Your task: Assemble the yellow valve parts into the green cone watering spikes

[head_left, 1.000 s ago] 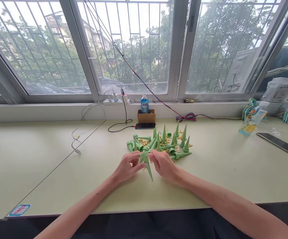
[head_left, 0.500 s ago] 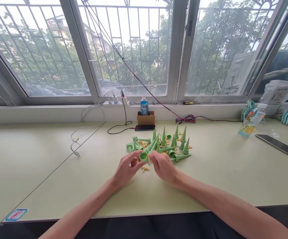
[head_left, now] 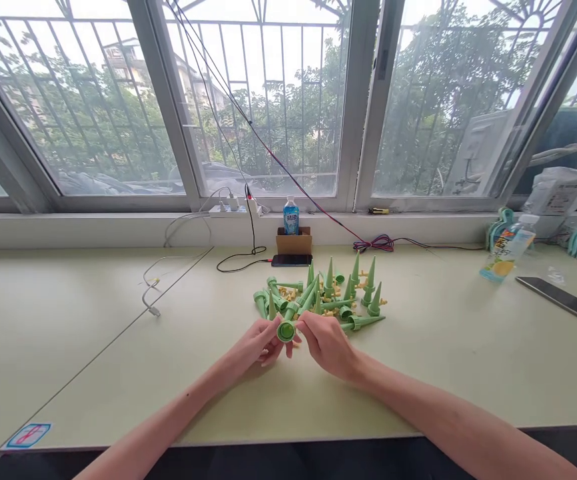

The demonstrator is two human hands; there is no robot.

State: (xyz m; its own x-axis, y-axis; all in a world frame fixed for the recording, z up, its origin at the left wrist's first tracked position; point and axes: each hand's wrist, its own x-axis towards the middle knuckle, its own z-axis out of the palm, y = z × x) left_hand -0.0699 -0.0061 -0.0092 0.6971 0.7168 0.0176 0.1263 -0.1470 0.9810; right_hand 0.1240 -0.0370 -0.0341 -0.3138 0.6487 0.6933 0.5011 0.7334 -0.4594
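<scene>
My left hand (head_left: 264, 341) is closed around a green plastic watering spike (head_left: 286, 331), its round open end facing me and its pointed part out of sight. On the right side of that ring my right hand (head_left: 327, 341) pinches a small yellow valve, mostly covered by the fingertips. Just beyond both hands lies a pile of green watering spikes (head_left: 329, 280), some upright and some on their sides, with yellow T-shaped valves (head_left: 288, 292) among them. Another yellow piece is partly hidden under my fingers.
Behind the pile lie a phone (head_left: 292, 261) on a black cable and a blue-labelled bottle (head_left: 291, 219) in a cardboard box (head_left: 293, 244). A drink bottle (head_left: 509, 250) and a dark phone (head_left: 563, 298) are at the right. A white cable (head_left: 151, 300) lies left on the table (head_left: 208, 407).
The spike has turned from pointing down toward me to showing its open end. My left fingers have shifted beneath it, while my right hand stays pinched at its side.
</scene>
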